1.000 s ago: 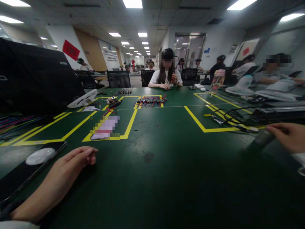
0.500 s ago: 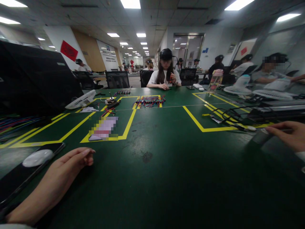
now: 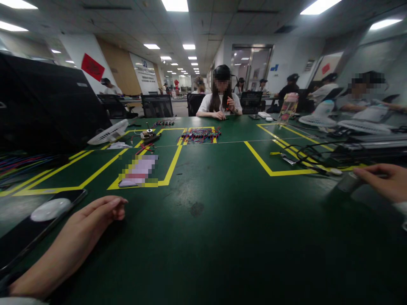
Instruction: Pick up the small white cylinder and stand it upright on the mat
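Observation:
My left hand point(image 3: 101, 210) is at the left of the green table point(image 3: 197, 245), its fingers curled in and nothing seen in them. Left of it lies a dark phone point(image 3: 19, 235) with a white rounded mouse-like object point(image 3: 51, 209) on top. My right hand point(image 3: 383, 180) reaches in at the right edge, thumb and fingers closed on a grey, roughly cylindrical object point(image 3: 347, 184). That object is blurred and its kind is unclear. A small white round piece point(image 3: 335, 171) lies just beyond it.
Black cables point(image 3: 302, 156) lie beyond my right hand. Yellow tape point(image 3: 173, 167) marks the tabletop. A bundle of coloured wires point(image 3: 201, 135) and a small motor-like part point(image 3: 149, 134) lie farther back. A large black case point(image 3: 47, 106) stands left. A person point(image 3: 220, 99) sits opposite.
My right hand and the grey object have shifted very slightly. My left hand stays almost in the same place.

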{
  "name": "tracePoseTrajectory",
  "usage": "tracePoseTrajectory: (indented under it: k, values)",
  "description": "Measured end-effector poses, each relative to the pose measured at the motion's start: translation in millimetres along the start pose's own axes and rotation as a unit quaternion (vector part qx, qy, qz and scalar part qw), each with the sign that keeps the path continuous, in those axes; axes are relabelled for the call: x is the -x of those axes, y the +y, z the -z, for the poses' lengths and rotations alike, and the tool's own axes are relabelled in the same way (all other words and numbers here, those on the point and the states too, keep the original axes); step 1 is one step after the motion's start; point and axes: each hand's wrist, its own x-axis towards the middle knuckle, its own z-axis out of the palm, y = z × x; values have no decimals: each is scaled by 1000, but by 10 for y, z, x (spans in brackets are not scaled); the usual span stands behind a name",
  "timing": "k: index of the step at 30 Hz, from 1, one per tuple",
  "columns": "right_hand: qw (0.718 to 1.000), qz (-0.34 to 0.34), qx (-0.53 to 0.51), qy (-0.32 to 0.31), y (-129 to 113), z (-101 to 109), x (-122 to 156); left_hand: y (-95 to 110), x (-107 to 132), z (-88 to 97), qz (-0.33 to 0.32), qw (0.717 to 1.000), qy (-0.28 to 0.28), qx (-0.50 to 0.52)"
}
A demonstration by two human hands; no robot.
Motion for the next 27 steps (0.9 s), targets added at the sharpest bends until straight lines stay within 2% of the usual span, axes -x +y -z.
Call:
tracePoseTrajectory:
  k: [5,13,18,21,23,25,27]
  values:
    - [998,-24,-45,22,51,-32,15,9,2,-11,-3,1000,-2,-2]
    - [997,-51,-48,19,9,-24,70,42,26,-50,0,1000,13,4]
    - [997,-59,-42,11,7,-60,128,68,58,-50,4,1000,-2,2]
    - [993,-33,-104,36,-85,-91,281,54,54,-40,4,1000,0,3]
    - [988,14,-150,41,-111,-138,379,36,42,-27,4,1000,-4,4]
    - [988,58,-134,42,-63,-210,420,23,32,-16,6,1000,-9,2]
    - [993,71,-67,61,47,-294,391,24,31,-14,3,1000,-9,2]
